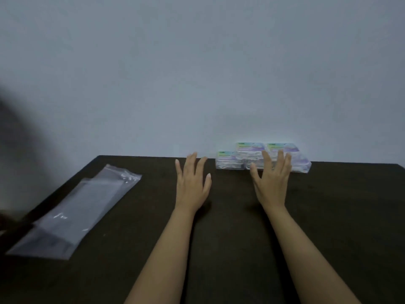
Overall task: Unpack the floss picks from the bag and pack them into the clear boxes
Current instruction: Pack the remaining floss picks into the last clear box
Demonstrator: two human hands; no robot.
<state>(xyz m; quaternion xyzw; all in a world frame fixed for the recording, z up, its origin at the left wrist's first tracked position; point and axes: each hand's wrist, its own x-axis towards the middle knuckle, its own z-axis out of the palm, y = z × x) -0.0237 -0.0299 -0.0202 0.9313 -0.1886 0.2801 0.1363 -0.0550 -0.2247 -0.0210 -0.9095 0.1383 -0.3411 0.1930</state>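
Grip slack, clear boxes seemingly filled

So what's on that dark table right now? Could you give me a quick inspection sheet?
Surface: dark table, against a plain wall.
Job's things: clear boxes stacked at the far edge; flat plastic bags lying at left, seemingly empty.
Clutter: nothing seen.
Hands: left hand and right hand open, fingers spread, holding nothing.
Cables: nothing seen.
Surroundings: dark blurred shape at far left, unclear.
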